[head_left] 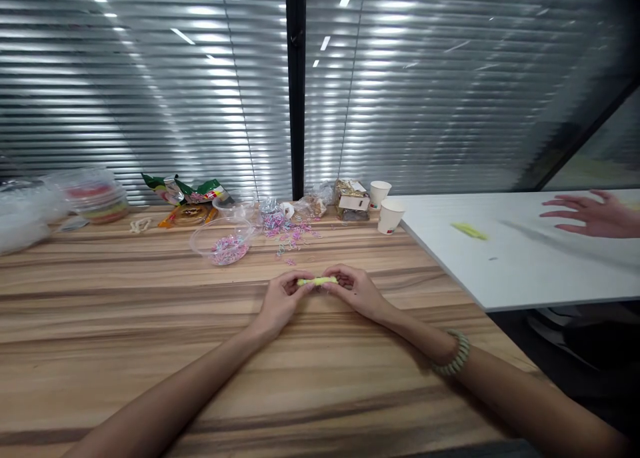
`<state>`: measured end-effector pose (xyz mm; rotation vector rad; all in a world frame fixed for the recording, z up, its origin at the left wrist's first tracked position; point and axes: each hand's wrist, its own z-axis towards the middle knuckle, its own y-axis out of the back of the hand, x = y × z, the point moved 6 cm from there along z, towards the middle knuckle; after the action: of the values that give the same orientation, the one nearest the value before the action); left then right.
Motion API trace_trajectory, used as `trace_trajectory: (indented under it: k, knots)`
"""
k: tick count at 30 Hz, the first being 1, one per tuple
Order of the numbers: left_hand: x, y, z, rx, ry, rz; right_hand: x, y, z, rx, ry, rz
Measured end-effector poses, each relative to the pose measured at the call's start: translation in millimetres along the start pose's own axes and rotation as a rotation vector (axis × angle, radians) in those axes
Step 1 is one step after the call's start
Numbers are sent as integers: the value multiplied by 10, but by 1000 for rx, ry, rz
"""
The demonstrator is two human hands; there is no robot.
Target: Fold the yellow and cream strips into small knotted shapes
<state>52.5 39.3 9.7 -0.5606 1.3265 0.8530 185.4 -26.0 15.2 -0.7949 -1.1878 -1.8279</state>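
Note:
A short yellow strip [319, 281] is held level between both hands, just above the wooden table [210, 351]. My left hand [281, 300] pinches its left end between thumb and fingers. At the right end, my right hand [359, 293] grips it the same way. Beyond the hands, a clear plastic bowl [196, 242] holds small pink and pale pieces [229, 249]. More of these small pieces [295, 237] lie scattered on the wood to the right of the bowl.
Two paper cups [391, 217] stand near a small box [353, 201]. Snack packets [193, 191] and stacked containers [97, 195] are at the back left. On the white table [440, 265] at right lies another yellow strip [469, 231], near another person's hand [597, 215].

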Motion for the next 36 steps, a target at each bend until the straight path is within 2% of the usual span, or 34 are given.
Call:
trace_trajectory:
  k: [11,25,29,31,33,34,36]
  knots:
    - [74,11,20,23,3,36,22,2,8,27,32,-46]
    - [-63,-24,0,68,28,-17,146,15,-11,33,43,-35]
    - [-42,-1,7,22,48,-17,183,53,-12,29,63,-49]
    - [-22,35,14,-30,52,-4,150,151,26,-7,60,-70]
    - [-4,67,20,-69,59,11,58,359,85,-101,51,-117]
    - [3,77,22,-80,65,13,-13,502,114,-156,43,-158]
    - [9,81,24,-85,83,4,-193,894,137,-345,27,-256]
